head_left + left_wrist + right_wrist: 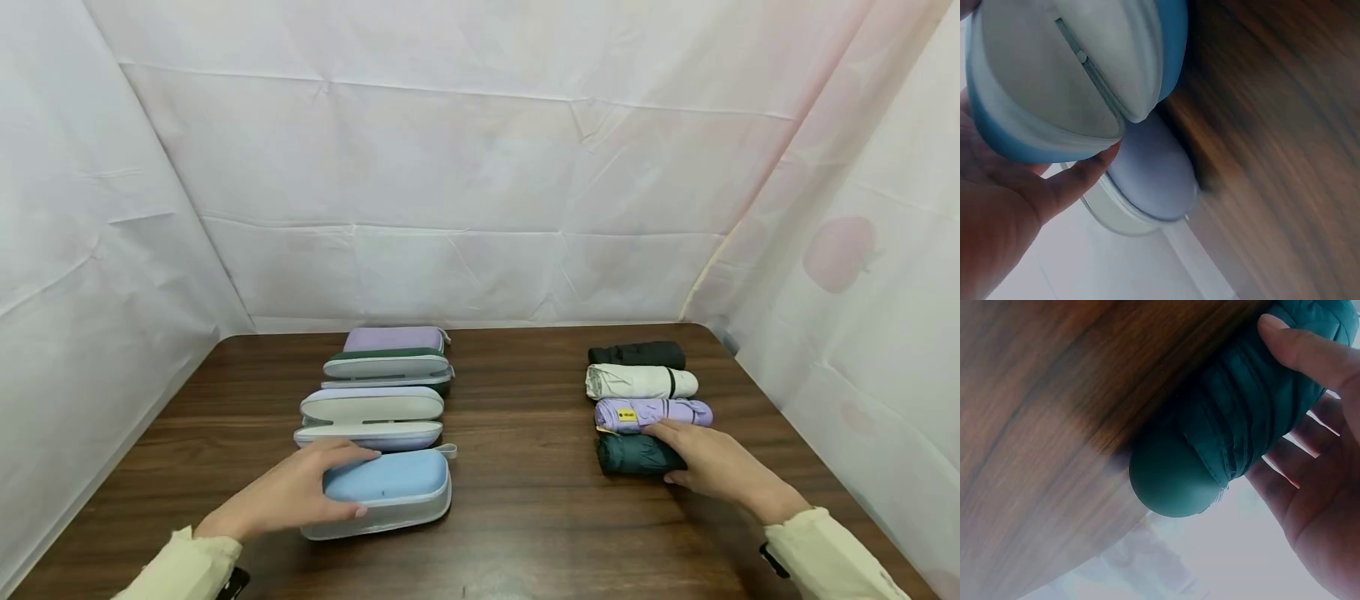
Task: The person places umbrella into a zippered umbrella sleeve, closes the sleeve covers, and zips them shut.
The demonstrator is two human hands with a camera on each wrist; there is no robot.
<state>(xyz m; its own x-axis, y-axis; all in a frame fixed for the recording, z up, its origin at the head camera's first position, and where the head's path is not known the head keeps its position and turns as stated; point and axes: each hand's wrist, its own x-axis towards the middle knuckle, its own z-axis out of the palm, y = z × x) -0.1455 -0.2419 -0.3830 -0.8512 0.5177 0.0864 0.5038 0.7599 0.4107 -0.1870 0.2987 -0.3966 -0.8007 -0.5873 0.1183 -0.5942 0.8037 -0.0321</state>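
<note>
My left hand holds the left end of a light blue zip case, fingers on its top and thumb along the near side. In the left wrist view the blue case gapes at its zipper, showing a pale lining. A lavender case stands open just behind it. On the right, my right hand grips the right end of a dark green folded umbrella. The right wrist view has the thumb on one side of the green umbrella and the fingers at the other. A lilac folded umbrella lies right behind.
A dark green case with pale edges and a purple case complete the left row. Farther back on the right lie a white folded umbrella and a black one. White sheeting surrounds the brown wooden table.
</note>
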